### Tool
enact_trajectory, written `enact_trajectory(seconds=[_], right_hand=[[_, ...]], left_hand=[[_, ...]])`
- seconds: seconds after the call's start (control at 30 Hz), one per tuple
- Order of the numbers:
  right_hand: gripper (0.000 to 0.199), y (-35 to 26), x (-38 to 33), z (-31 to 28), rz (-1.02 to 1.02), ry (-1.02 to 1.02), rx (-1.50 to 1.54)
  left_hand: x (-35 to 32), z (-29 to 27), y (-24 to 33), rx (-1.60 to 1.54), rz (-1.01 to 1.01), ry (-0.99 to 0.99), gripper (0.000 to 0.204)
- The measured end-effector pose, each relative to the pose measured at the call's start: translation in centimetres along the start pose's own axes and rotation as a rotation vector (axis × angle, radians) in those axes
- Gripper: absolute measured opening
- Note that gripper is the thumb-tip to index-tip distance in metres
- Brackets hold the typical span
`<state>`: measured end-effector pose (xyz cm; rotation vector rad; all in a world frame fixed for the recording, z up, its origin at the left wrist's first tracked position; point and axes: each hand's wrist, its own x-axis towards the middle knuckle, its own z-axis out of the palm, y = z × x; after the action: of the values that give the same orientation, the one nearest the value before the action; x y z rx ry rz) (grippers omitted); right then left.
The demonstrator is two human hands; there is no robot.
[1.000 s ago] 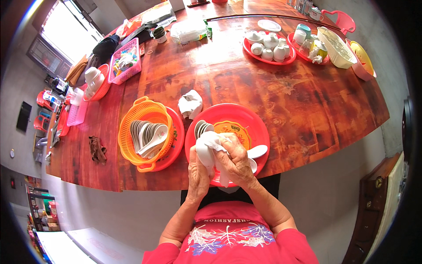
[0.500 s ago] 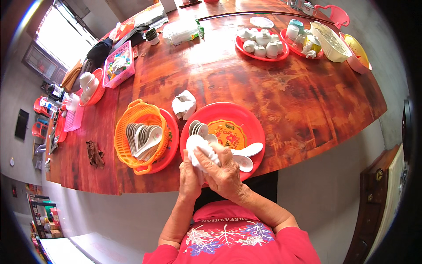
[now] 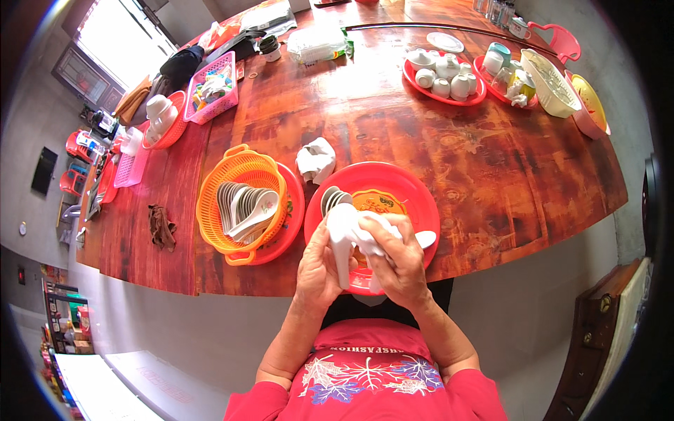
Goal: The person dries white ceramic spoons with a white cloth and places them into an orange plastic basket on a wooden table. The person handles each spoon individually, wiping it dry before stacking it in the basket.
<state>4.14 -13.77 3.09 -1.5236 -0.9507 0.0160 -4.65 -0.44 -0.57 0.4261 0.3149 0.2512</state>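
In front of me a white ceramic soup spoon is gripped by my left hand, its fingers closed. My right hand presses a bunched white cloth against the spoon. Both hands are over the near part of a large red plate with a yellow-orange patterned middle. Stacked spoons lie at its left side, and part of another spoon shows right of my right hand. To the left, an orange colander basket holds many nested spoons and rests on a second red plate.
A crumpled white cloth lies beyond the plates, a brown rag at left. Farther off are a pink basket, a white plastic package, a red tray of white cups and a cream tub.
My hands have drawn apart slightly, and the spoon now stands with its handle pointing down toward me. The whole scene has shifted a little to the right in view.
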Motion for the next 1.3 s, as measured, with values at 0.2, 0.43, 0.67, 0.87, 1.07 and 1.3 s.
enact_trajectory(seconds=[0.2, 0.43, 0.67, 0.87, 1.07, 1.3], right_hand=[[0.047, 1.4, -0.7, 2.4, -0.124, 0.012, -0.239], [0.045, 0.6, -2.7, 1.7, -0.158, -0.115, -0.201], [0.043, 0.3, -1.3, -0.4, 0.049, -0.096, -0.003], [0.041, 0.3, 0.7, 0.2, -0.141, -0.08, -0.229], [0.03, 0.6, 1.8, 0.9, 0.272, 0.062, 0.202], [0.032, 0.0, 0.5, 2.5, 0.711, 0.043, 0.954]], left_hand=[[0.1, 1.1, -1.3, -0.015, 0.012, -0.003, 0.043], [0.2, 0.5, -1.3, -0.141, 0.004, 0.029, 0.043], [-1.0, 1.5, -0.6, 0.237, 0.071, 0.06, 0.031], [-2.1, 0.8, -1.0, 0.63, 0.109, -0.069, 0.033], [-1.8, 1.8, -1.1, 0.295, 0.092, -0.103, 0.033], [-0.6, 1.4, -1.2, -0.008, 0.164, -0.114, 0.038]])
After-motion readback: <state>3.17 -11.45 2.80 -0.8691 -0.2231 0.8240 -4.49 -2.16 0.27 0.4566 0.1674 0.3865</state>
